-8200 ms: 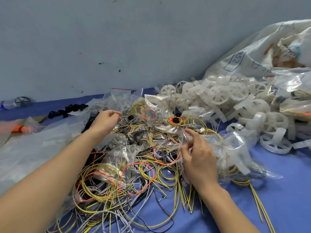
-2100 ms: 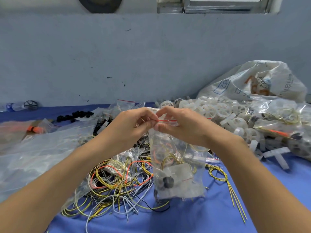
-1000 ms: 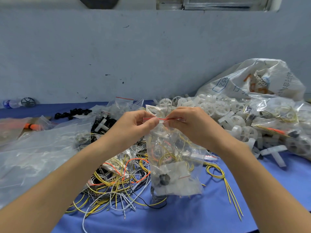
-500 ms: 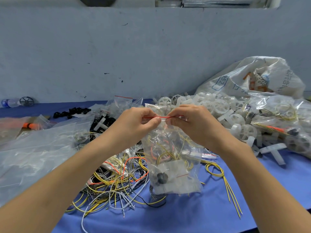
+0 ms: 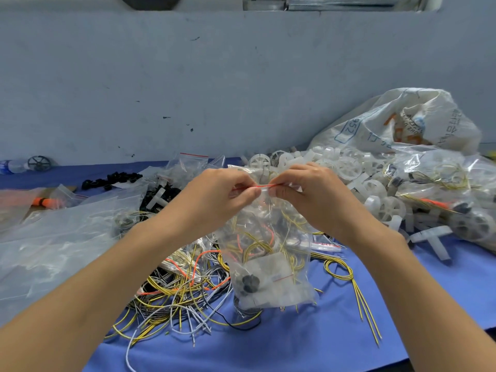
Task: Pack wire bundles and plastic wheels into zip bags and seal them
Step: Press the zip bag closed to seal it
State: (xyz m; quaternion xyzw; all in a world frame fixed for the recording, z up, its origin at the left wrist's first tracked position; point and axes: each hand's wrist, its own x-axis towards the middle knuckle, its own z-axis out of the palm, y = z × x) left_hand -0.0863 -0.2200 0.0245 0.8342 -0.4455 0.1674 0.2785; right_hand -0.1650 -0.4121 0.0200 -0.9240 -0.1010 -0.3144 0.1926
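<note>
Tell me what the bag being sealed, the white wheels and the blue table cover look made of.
Bag: thin clear plastic film, glossy; it crinkles, and wires show through. Wheels: moulded plastic, milky and semi-translucent, dull sheen; spokes and rims look cast in one piece. Table cover: matte blue sheet, likely fabric or felt; no glare, weave not discernible.

The blue desk [image 5: 268, 353] ends at a grey wall [image 5: 214, 89]. At 2 o'clock a big white printed sack [image 5: 389, 124] stands by the wall. At 9 o'clock lies what seems a plastic bottle [image 5: 10, 166]. Small black parts [image 5: 112, 179] lie at 10 o'clock.
</note>
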